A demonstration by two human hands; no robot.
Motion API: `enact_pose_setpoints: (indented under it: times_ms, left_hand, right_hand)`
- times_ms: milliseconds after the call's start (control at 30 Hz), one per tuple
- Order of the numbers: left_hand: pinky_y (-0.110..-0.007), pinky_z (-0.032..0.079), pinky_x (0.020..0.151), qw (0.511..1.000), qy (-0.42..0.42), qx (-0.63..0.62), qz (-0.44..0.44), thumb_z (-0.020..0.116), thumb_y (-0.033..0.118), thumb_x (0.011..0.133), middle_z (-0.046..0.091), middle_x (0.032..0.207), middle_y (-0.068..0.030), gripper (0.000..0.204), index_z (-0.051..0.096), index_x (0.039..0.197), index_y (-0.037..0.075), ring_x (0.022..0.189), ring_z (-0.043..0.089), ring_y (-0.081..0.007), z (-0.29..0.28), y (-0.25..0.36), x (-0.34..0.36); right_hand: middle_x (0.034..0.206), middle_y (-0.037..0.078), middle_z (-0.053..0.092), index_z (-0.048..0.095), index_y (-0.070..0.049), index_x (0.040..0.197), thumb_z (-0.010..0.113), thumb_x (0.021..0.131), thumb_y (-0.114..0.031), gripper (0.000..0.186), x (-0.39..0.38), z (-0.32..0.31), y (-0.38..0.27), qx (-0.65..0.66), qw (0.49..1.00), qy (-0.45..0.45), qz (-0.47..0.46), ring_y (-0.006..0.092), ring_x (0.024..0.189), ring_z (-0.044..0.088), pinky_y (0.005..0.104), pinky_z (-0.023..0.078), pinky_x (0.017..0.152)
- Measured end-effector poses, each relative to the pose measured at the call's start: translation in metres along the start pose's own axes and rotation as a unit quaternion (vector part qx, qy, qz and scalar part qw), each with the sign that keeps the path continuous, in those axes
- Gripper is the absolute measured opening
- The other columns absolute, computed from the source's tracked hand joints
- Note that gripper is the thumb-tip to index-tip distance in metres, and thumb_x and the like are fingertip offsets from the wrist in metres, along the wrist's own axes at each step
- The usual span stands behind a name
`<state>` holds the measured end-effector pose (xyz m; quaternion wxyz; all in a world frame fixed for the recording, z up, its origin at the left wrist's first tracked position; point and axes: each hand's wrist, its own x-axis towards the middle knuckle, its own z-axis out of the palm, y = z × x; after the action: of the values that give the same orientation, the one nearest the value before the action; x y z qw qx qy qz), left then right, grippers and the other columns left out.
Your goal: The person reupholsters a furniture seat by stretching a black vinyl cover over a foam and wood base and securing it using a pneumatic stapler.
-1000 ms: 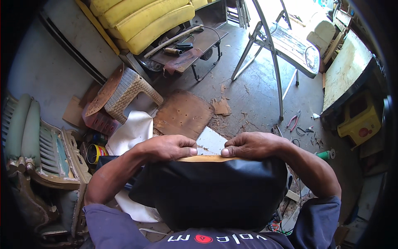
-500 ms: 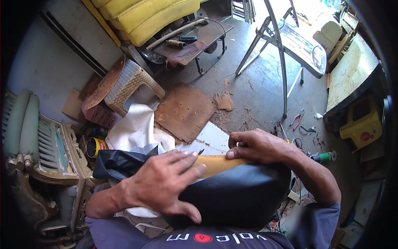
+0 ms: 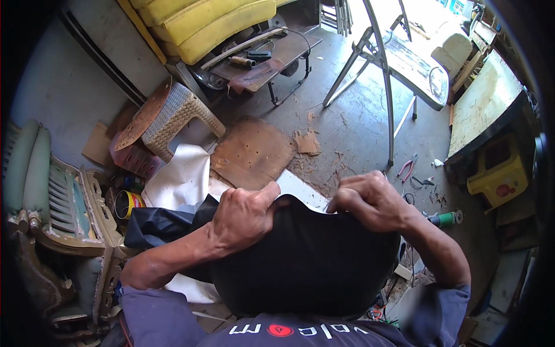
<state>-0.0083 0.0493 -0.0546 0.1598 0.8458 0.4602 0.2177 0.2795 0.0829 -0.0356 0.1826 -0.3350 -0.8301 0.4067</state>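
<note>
A black leatherette cover point(image 3: 306, 266) lay bunched and rounded across the person's lap, just in front of the dark T-shirt point(image 3: 231, 332), its far edge lifted between the two hands. The left hand point(image 3: 243, 217) was clamped on that edge, knuckles up and fingers curled over the material. The right hand point(image 3: 370, 202) was clamped on the same edge farther along, its fingers bent and drawn together; the exact place of its thumb could not be told. Between the two grips the edge sagged in a shallow curve and showed a thin pale line. The hands were near each other but not touching.

Beyond the left forearm, a loose fold of black material point(image 3: 159, 225) trailed outward beside a white sheet point(image 3: 176, 173), which lay crumpled on the floor. Ahead of the hands, a brown wooden board point(image 3: 254, 150) with small holes lay flat, near a torn brown scrap point(image 3: 307, 143). A woven-pattern plastic stool point(image 3: 176, 113) stood just past the white sheet, and a yellow tin point(image 3: 134, 202) sat near the carved chair frame point(image 3: 75, 243) at the left.

On the right side of the floor lay red-handled pliers point(image 3: 412, 161) and, nearer the right forearm, a green-bodied power tool point(image 3: 445, 219).
</note>
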Motion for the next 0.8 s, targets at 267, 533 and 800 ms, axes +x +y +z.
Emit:
enact_pose_setpoints:
  times_ms: [267,533,800]
  left_hand:
    - [-0.047,0.056,0.061,0.99,-0.048,-0.125,-0.044,0.068,0.017,0.097,0.069,0.073,-0.0215,0.017,0.071,0.094,0.0,0.069,0.071,-0.0423,-0.008,-0.002,0.013]
    - [-0.041,0.055,0.059,0.997,-0.052,-0.044,0.033,0.07,0.014,0.092,0.071,0.077,-0.0185,0.011,0.078,0.094,0.008,0.064,0.071,-0.0325,-0.022,-0.022,0.042]
    - [-0.03,0.057,0.073,0.975,0.093,-0.004,-0.203,0.062,0.025,0.105,0.079,0.092,-0.0116,0.03,0.075,0.113,-0.001,0.081,0.071,-0.0101,-0.14,-0.13,0.072]
  right_hand:
    - [0.072,0.013,0.066,0.056,-0.007,0.091,0.069,0.098,-0.027,0.024,-0.015,0.001,-0.022,-0.233,0.97,0.059,-0.032,0.0337,0.068,0.069,0.0453,0.053,0.057]
    - [0.063,0.011,0.055,0.062,-0.008,0.089,0.069,0.099,-0.022,0.019,-0.008,-0.012,0.014,-0.115,0.992,0.05,-0.015,0.0343,0.055,0.061,0.0411,0.048,0.051]
    - [0.056,0.015,0.053,0.062,-0.009,0.085,0.065,0.102,-0.028,0.026,-0.013,-0.032,0.01,-0.106,0.994,0.009,0.028,0.0377,0.053,0.062,0.046,0.049,0.052]
